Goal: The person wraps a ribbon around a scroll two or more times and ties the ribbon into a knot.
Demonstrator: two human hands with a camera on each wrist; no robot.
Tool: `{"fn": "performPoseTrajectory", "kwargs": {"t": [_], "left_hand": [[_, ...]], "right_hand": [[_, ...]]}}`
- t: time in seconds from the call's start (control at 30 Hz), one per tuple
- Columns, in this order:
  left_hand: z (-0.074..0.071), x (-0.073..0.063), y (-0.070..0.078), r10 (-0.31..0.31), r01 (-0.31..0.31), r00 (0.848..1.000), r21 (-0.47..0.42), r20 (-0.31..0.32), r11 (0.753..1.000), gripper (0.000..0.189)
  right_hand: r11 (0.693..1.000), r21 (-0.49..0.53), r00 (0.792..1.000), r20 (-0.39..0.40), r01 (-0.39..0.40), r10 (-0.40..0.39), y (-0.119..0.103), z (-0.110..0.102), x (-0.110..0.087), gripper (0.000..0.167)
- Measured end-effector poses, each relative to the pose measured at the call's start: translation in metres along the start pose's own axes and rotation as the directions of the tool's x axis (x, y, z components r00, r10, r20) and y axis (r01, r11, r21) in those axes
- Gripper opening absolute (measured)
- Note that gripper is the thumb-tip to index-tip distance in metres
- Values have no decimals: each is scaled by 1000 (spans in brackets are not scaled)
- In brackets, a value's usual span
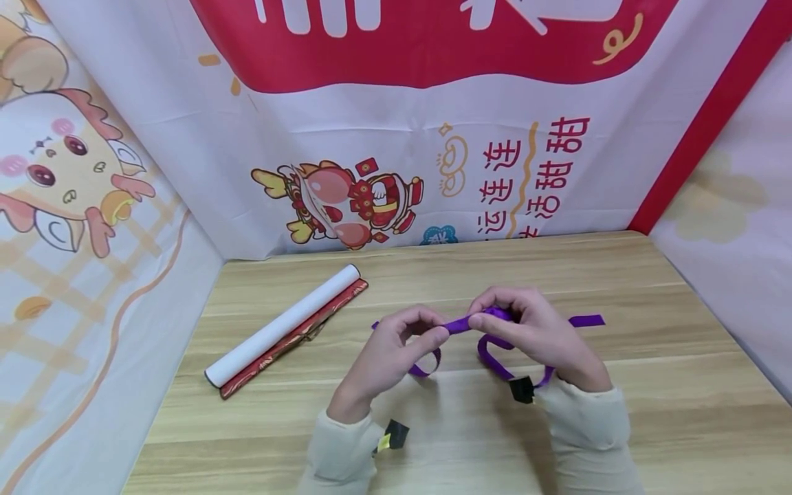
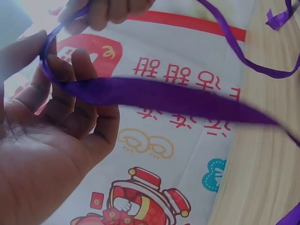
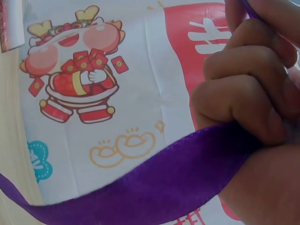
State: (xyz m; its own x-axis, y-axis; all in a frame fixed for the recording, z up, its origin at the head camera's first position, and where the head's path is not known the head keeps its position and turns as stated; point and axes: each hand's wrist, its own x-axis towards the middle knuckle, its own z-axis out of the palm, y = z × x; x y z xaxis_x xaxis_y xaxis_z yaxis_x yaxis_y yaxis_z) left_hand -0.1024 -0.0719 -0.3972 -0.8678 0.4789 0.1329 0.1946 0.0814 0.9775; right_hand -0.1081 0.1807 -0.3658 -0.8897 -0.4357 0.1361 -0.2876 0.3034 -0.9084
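Note:
A purple ribbon (image 1: 458,325) is stretched in the air between both hands. My left hand (image 1: 391,354) pinches it between thumb and fingertips, and a loop of it hangs below that hand. In the left wrist view the ribbon (image 2: 164,97) trails off to the right from the fingers. My right hand (image 1: 537,331) grips a bunched part of the ribbon, its fingers curled. From that hand a length of ribbon (image 3: 140,190) sweeps down to the left in the right wrist view. One ribbon end reaches past the right hand near the tabletop.
On the left of the wooden table (image 1: 470,440) lies a white roll (image 1: 284,326) beside a red patterned strip (image 1: 293,340) with a brown tie. A printed cloth (image 1: 371,110) hangs behind the table, and cloth walls stand at both sides.

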Motion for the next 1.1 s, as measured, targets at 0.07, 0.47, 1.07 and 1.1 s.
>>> {"fn": "performPoseTrajectory", "kwargs": {"t": [0.07, 0.47, 1.07, 1.1], "left_hand": [[-4, -2, 1, -14, 14, 1000, -20, 6, 1000, 15], [-46, -16, -2, -145, 142, 971, 29, 191, 989, 13], [-63, -24, -1, -178, 148, 970, 179, 164, 973, 15], [-61, -23, -1, -183, 156, 975, 203, 123, 967, 15]], "right_hand": [[1000, -6, 1000, 5, -14, 14, 0, -1, 0, 5], [961, -227, 973, -204, -156, 109, 8, -8, 3, 14], [893, -408, 909, -416, -188, 1, 22, -24, 1, 17], [889, -416, 912, -410, -193, 6, 22, -25, 1, 18]]}}
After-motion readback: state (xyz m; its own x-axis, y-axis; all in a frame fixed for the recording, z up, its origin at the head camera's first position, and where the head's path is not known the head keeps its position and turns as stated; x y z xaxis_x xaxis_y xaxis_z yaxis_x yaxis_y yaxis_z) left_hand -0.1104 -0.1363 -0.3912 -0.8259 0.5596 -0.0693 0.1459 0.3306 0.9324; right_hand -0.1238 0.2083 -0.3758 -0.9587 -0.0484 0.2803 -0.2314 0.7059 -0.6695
